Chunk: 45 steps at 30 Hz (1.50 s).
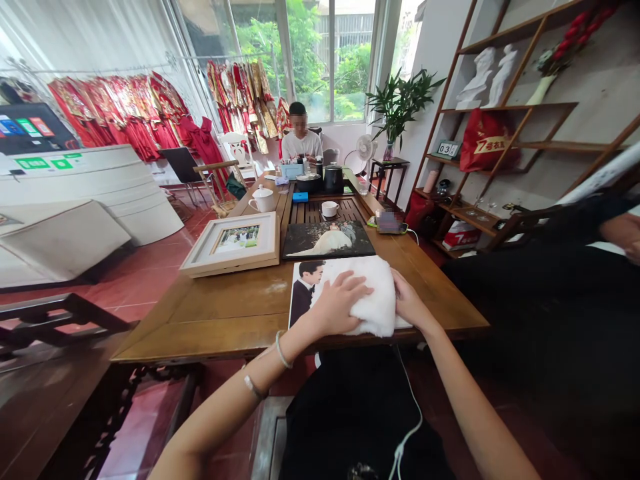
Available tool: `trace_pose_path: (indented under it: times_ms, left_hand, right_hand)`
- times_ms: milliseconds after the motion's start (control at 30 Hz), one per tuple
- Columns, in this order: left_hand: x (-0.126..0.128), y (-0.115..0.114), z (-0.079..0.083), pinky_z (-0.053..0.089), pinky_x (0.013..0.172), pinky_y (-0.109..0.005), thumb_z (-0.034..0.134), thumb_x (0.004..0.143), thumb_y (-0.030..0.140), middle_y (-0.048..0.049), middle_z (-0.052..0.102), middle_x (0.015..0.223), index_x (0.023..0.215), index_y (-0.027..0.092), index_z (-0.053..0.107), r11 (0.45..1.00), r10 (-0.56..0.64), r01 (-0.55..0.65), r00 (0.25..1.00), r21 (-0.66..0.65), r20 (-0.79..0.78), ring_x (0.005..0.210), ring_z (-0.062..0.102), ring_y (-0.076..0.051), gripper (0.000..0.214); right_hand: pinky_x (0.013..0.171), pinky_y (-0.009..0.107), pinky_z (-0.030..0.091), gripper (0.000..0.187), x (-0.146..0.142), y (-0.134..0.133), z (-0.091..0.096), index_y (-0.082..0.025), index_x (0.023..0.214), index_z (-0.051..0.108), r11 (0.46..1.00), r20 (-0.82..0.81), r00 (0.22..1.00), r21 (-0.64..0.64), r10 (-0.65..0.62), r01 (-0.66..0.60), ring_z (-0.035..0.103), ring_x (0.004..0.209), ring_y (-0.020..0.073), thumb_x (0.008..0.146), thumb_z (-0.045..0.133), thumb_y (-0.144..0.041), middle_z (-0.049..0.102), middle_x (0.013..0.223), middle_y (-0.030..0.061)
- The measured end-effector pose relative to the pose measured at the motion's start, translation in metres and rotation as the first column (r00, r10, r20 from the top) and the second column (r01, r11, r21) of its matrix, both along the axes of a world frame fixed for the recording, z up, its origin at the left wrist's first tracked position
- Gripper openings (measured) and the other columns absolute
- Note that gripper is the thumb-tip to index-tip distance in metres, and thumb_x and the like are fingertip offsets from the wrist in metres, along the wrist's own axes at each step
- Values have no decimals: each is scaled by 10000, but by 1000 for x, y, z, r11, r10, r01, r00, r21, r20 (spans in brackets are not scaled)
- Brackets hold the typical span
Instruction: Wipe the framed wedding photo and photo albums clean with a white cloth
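Observation:
A fluffy white cloth (376, 293) lies bunched over a photo print (302, 297) at the near edge of the table. The print's left part shows a figure in a dark suit; the cloth hides most of the rest. Spread fingers of my left hand (343, 303) rest flat on the cloth's top. At the cloth's right edge, my right hand (407, 300) closes on its side, some fingertips hidden behind it. Just beyond the cloth lies a dark wedding photo panel (327, 240). To its left sit light wooden picture frames (235, 243), stacked, the top one holding a photo.
A lidded white mug (262, 199), a white cup (329, 209), a blue box (300, 197) and a phone (391, 223) with a cable stand farther up the wooden table (225, 300). A person (303, 143) sits at the far end. Another person's dark clothing is close on my right.

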<state>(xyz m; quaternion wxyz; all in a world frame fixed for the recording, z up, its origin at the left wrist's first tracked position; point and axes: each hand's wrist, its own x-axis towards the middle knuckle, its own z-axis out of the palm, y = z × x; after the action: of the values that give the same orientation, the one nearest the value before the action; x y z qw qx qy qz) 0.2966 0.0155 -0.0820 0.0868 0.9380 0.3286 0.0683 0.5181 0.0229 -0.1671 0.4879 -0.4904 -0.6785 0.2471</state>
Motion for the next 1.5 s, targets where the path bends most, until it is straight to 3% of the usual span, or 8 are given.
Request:
trace_pose_path:
  times_ms: [133, 333, 433, 667, 800, 1300, 1400, 1500]
  left_hand:
    - [-20, -33, 2, 368, 1024, -598, 582, 684, 217, -24, 365, 1503, 1334, 290, 455, 1000, 14, -14, 1000, -22, 3, 1397, 236, -327, 667]
    - [-47, -56, 3, 396, 1004, -584, 588, 685, 207, -19, 343, 1518, 1337, 299, 455, 965, 260, -261, 965, -18, -34, 1407, 235, -326, 672]
    - [-55, -39, 3, 409, 1000, -575, 594, 727, 247, -27, 373, 1500, 1331, 285, 470, 946, 323, -324, 946, -15, -30, 1398, 259, -323, 618]
    - [-58, 42, 0, 385, 1049, -524, 586, 774, 253, -51, 416, 1470, 1324, 233, 483, 947, 320, -320, 947, 37, 18, 1382, 287, -292, 559]
    - [-55, 53, -4, 409, 998, -568, 572, 781, 256, -60, 410, 1473, 1325, 239, 472, 936, 342, -343, 939, 76, 29, 1382, 283, -306, 553]
    - [-64, -75, -7, 333, 1033, -599, 571, 683, 176, -38, 294, 1541, 1392, 280, 417, 937, 348, -348, 937, -23, -14, 1423, 171, -352, 733]
    - [-66, -79, -5, 340, 1037, -586, 580, 677, 174, -32, 302, 1538, 1382, 287, 429, 928, 370, -371, 929, -33, -23, 1423, 181, -346, 730]
    - [-66, -60, 1, 366, 1037, -552, 591, 702, 198, -38, 352, 1513, 1352, 274, 466, 920, 388, -389, 921, -44, -23, 1411, 228, -326, 666]
  right_hand:
    - [1161, 470, 255, 517, 1, 0, 0, -243, 1330, 511, 1000, 32, 999, -26, -3, 4, 363, 1385, 263, 822, 554, -332, 448, 1462, 92]
    - [1163, 471, 261, 485, -3, -3, 6, -258, 1313, 533, 999, 103, 994, -18, -44, 47, 403, 1361, 260, 847, 565, -390, 466, 1451, 87]
    - [1160, 470, 270, 491, -3, -2, 6, -246, 1312, 535, 999, 116, 992, -11, -49, 50, 413, 1354, 263, 842, 577, -382, 467, 1449, 94]
    - [1153, 466, 281, 459, -2, 0, 5, -223, 1266, 574, 999, 104, 994, -10, -36, 38, 416, 1350, 260, 836, 583, -382, 459, 1449, 110]
    - [1151, 468, 281, 427, -1, -1, 5, -208, 1233, 596, 1000, 112, 993, -16, -22, 24, 409, 1353, 263, 842, 567, -376, 434, 1465, 115]
    - [1133, 467, 320, 402, -5, -3, 10, -228, 1235, 594, 999, 144, 989, 2, -42, 42, 466, 1308, 252, 855, 543, -349, 533, 1378, 103]
    - [1132, 469, 320, 400, -5, -3, 9, -231, 1234, 595, 999, 147, 989, 10, -36, 35, 465, 1309, 250, 856, 544, -352, 543, 1369, 100]
    - [1135, 470, 313, 402, -4, -3, 10, -234, 1238, 593, 999, 149, 988, 13, -36, 34, 465, 1309, 253, 858, 545, -356, 540, 1373, 99]
